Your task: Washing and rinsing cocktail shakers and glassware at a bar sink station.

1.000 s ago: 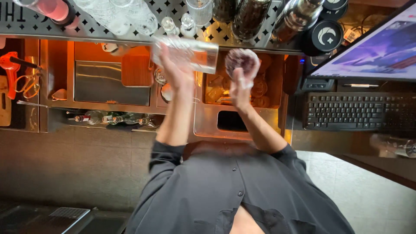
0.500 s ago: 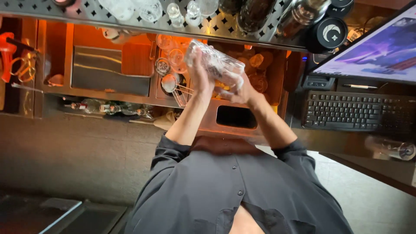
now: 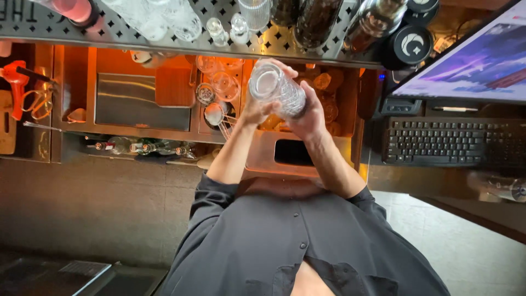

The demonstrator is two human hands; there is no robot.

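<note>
Hands both on one clear cut-pattern glass (image 3: 276, 93), held up over the bar station in front of the torso, tilted so its open mouth faces the camera. Left hand (image 3: 253, 109) wraps the glass from the left side, fingers curled round the wall near the rim. Right hand (image 3: 309, 115) closes on the base end from the right, thumb side up. Both closed on the glass, no gap visible between palm and wall. Glass sits just below the perforated metal shelf (image 3: 109, 33), which carries bottles and jars in a row, incl. a pink-tinted bottle (image 3: 71, 8) far left and a dark-filled jar (image 3: 318, 19) right of centre. Under the hands: a lit orange well with small upturned glasses (image 3: 216, 82) and a strainer (image 3: 215, 114), left of the held glass, apart from it. Steel bin (image 3: 142, 101) further left. Red tool (image 3: 16, 82) at far left edge. Row of bottles (image 3: 137, 147) lying low along the station front. Rectangular slot (image 3: 293, 152) directly below the wrists. Black keyboard (image 3: 444, 141) on the desk to the right, monitor (image 3: 471, 60) above it, well apart from the hands. Dark grey buttoned shirt (image 3: 285, 241) fills the lower frame, sleeves pushed to the elbows.
</note>
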